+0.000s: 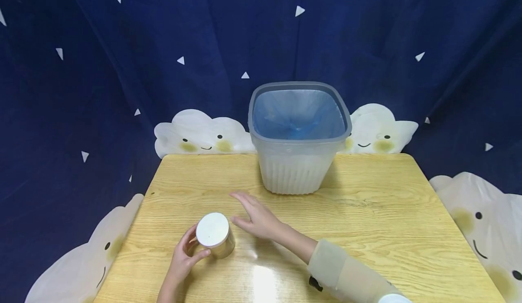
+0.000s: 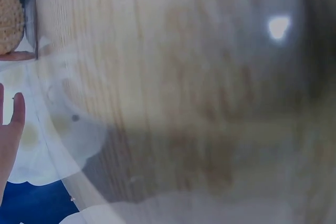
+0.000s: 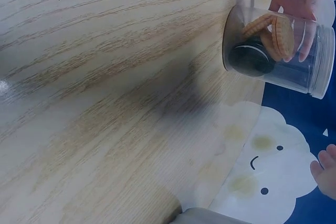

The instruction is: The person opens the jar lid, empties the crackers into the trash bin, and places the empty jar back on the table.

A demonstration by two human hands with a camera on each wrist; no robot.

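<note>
A clear round jar (image 3: 299,45) with a white lid (image 1: 213,229) stands upright on the wooden table. Inside it, the right wrist view shows several ridged tan biscuits (image 3: 283,38) and a dark round piece (image 3: 251,57). My left hand (image 1: 184,254) grips the jar from its left side, thumb on the near side and fingers around the far side. To the right of the jar, my right hand (image 1: 258,218) reaches in with fingers spread and thumb apart, holding nothing. Part of the jar (image 2: 30,24) with a biscuit shows at the left wrist view's corner.
A translucent white bin (image 1: 295,169) with a grey rim stands at the back of the wooden table (image 1: 391,221), with a bluish interior. Dark blue cloth (image 1: 228,31) with white triangles and smiling clouds surrounds the table.
</note>
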